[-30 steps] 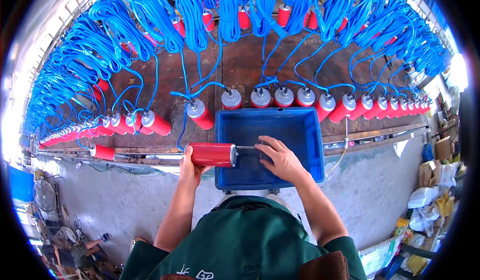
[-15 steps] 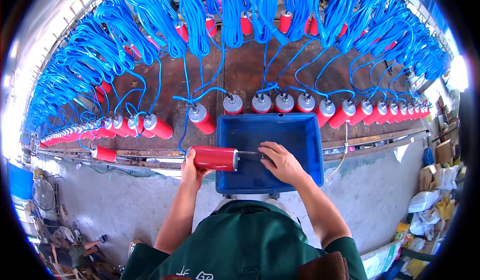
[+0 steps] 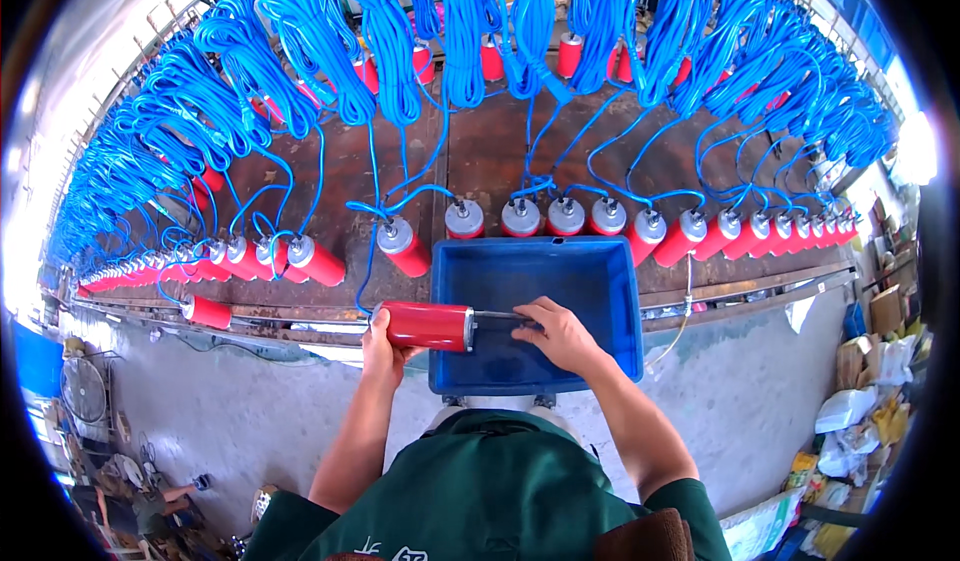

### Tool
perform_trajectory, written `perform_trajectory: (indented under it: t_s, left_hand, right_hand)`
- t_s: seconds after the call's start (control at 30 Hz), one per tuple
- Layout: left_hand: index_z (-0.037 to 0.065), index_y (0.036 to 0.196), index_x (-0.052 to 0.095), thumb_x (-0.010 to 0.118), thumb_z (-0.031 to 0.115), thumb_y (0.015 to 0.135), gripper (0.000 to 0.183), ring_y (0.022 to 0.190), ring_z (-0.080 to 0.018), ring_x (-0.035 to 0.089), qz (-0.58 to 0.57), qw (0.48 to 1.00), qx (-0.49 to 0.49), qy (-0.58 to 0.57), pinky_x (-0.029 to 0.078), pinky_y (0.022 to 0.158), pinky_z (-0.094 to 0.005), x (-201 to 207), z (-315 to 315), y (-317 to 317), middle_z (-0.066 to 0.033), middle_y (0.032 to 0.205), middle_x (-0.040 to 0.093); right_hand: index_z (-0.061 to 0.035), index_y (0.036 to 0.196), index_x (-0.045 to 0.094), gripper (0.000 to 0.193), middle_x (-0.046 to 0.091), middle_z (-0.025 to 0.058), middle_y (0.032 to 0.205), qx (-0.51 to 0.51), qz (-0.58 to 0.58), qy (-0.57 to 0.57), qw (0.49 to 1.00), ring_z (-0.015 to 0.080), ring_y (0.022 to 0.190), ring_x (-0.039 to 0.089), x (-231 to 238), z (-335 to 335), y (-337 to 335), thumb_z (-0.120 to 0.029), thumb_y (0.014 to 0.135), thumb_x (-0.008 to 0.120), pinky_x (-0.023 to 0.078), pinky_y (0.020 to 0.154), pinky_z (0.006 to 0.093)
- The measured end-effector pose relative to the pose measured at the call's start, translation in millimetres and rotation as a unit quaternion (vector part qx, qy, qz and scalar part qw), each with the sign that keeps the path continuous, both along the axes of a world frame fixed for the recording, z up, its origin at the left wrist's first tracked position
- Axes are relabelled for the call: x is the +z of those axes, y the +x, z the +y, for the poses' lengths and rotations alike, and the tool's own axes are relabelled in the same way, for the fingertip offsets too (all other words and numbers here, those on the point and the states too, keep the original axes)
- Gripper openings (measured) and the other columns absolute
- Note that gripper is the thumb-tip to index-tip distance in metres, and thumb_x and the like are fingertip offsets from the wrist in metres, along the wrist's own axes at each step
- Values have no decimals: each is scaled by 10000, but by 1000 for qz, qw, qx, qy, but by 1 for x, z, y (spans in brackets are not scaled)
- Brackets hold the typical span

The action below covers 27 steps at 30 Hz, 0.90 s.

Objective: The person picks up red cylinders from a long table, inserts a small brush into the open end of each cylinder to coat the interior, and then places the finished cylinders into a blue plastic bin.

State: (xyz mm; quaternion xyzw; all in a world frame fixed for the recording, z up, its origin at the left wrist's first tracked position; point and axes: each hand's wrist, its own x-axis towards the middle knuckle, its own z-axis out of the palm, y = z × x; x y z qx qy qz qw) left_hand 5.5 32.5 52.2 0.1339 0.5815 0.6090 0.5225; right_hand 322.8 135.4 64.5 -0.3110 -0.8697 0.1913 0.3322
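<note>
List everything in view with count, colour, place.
Bin: one, blue, centre
Table: one, brown, behind bin
Other cylinders: many, red, along table
Cords: many, blue, far side
Held cylinder: one, red, over bin's edge
Rod: one, dark, at held cylinder's end
Floor: one, grey, lower half
Fan: one, grey, left
Bags: several, mostly white, right
People: count unclear, dark clothes, lower left
Shirt: one, green, bottom
Left hand: one, bare, fingers around held cylinder
Right hand: one, bare, fingers at rod

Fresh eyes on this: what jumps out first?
Bundles of blue cable arc across the top. Red cylinders with silver ends line the brown table below them. Front and centre, the left hand holds a red cylinder over the left edge of a blue bin, the right hand at the thin rod sticking out of it.
</note>
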Motion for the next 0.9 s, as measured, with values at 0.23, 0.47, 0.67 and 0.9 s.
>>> perform_trajectory:
  t_s: [0.23,0.47,0.67,0.9]
  left_hand:
    - [15,1401,555,519,549,1104,613,1106,-351,774,-7,1000,-8,11,689,819,-459,-8,-4,-5,-207,1275,731]
    - [8,1392,561,522,510,1104,580,1086,-349,787,-36,999,23,-5,705,814,-461,-3,2,0,-206,1245,743]
    - [11,1376,577,580,494,1091,560,1051,-347,794,-46,998,32,35,708,784,-463,-17,-5,-5,-204,1221,752]
    - [2,1381,563,592,562,1064,644,1040,-322,788,-23,999,7,33,697,734,-434,-19,-1,-6,-193,1247,742]
  right_hand:
    - [-11,1356,687,397,716,135,931,-112,186,-685,696,213,828,712,13,-3,-18,-304,1088,695,593,750,347]
    - [-29,1270,718,288,695,176,929,-72,-37,-176,981,245,850,711,19,-3,2,-185,1033,771,576,768,372]
    - [-19,1230,733,321,733,173,1007,-140,-72,-283,946,282,822,697,36,-3,-14,-241,1008,798,574,762,381]
    - [-36,1234,773,333,748,119,1047,-60,-52,-219,972,285,827,708,11,7,0,-305,1037,754,581,753,375]
